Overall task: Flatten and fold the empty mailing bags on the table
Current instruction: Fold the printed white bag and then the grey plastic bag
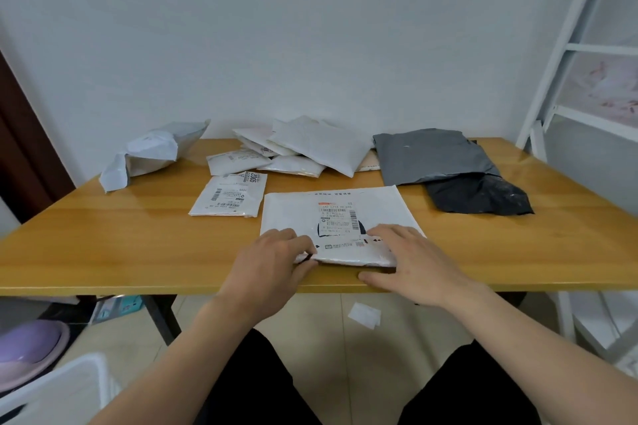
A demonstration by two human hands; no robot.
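We hold the white bag (340, 217) right under our fingers. Our left hand (272, 257) pinches its near edge; our right hand (411, 262) presses flat. It looks flat, not folded. Beyond our fingertips, a bag pile (303, 148) waits.

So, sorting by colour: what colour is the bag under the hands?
White bag, printed label; head view.

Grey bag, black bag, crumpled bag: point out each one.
Grey bag (428, 153): head view, middle of its flat top face.
Black bag (480, 195): head view, the part sticking out from under the grey one.
Crumpled bag (155, 152): head view, its creased centre.
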